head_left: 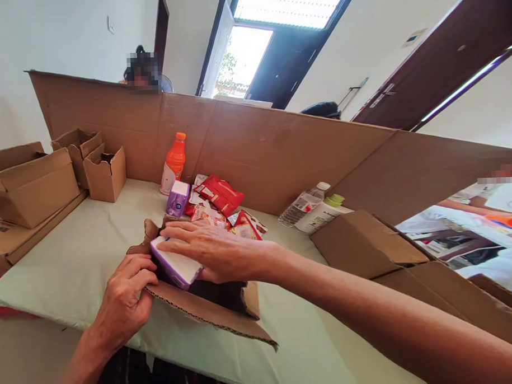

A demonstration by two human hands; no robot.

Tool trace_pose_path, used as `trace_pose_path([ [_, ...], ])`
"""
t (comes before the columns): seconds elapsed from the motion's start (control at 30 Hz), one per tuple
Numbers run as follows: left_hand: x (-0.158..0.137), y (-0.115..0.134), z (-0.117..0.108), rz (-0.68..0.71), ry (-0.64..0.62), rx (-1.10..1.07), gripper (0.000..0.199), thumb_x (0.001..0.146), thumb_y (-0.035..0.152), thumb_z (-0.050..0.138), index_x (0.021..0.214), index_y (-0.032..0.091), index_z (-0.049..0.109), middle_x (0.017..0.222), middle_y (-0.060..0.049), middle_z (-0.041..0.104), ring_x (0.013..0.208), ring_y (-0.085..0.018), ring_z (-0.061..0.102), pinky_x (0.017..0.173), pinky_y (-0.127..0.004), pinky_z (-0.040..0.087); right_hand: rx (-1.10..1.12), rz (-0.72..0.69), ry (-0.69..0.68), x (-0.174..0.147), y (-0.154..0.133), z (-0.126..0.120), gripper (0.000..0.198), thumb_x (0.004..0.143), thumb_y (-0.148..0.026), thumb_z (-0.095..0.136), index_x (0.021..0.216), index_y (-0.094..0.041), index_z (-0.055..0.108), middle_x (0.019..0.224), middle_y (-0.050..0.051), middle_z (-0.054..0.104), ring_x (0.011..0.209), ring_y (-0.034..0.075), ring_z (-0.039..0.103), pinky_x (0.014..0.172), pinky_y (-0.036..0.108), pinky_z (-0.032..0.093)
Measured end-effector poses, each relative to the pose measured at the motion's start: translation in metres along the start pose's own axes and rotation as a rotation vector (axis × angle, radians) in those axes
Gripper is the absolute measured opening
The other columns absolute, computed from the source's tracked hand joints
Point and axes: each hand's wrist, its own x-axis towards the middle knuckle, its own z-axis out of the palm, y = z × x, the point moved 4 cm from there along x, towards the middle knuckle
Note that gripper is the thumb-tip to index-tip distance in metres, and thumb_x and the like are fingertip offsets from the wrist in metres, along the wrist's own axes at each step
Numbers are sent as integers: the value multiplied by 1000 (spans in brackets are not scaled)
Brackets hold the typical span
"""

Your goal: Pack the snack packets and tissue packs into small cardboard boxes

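Observation:
A small open cardboard box [193, 309] lies on the table in front of me, its flaps raised. My left hand [127, 286] is closed on the box's left edge, fingers over the rim. A purple and white tissue pack [174, 267] sits tilted in the opening at the left end. My right hand [207, 247] grips it from above, fingers stretched over its top; the thumb is mostly hidden. Just behind the box stand another purple tissue pack [178, 199] and a pile of red snack packets [220, 194].
An orange drink bottle [174, 164] stands behind the packs. Cardboard boxes [33, 186] line the left side. A clear bottle [302, 205] and a white bottle with a green cap [322, 215] lie at right by more boxes [362, 244]. A cardboard wall [254, 153] closes the back; people are beyond.

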Motion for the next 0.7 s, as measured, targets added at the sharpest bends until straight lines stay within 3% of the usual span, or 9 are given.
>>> trace_pose_path([
  [0.13, -4, 1, 2, -7, 12, 19, 36, 76, -8, 47, 91, 20, 64, 95, -4, 70, 100, -19, 65, 89, -33, 56, 29, 162, -75, -9, 13, 31, 78, 70, -4, 70, 145, -11, 48, 142, 21, 54, 134, 33, 50, 111, 51, 45],
  [0.3, -7, 0, 5, -9, 32, 34, 34, 80, -6, 48, 96, 20, 64, 98, -5, 70, 102, -20, 65, 90, -34, 57, 120, 360, -99, -24, 19, 33, 84, 75, -17, 72, 153, -13, 40, 147, 22, 51, 132, 34, 55, 108, 50, 47],
  [0.5, -11, 3, 11, -12, 37, 25, 36, 79, -7, 48, 99, 20, 63, 100, -6, 70, 104, -19, 66, 91, -33, 57, 184, 702, -177, -10, 24, 38, 58, 89, -40, 62, 137, -9, 54, 121, 24, 71, 111, 38, 69, 91, 48, 53],
  [0.6, -13, 5, 12, -1, 46, 15, 39, 77, -8, 47, 98, 20, 63, 99, -5, 69, 105, -20, 66, 93, -33, 57, 125, 736, -195, 0, 24, 49, 54, 86, -41, 64, 129, -9, 56, 115, 25, 73, 103, 40, 71, 83, 46, 53],
  [0.7, -13, 5, 12, 6, 47, 21, 39, 77, -8, 47, 98, 21, 63, 99, -5, 70, 105, -19, 66, 92, -33, 58, 108, 678, -94, 4, 24, 54, 58, 84, -30, 65, 136, -9, 50, 118, 24, 72, 106, 38, 70, 84, 45, 53],
])
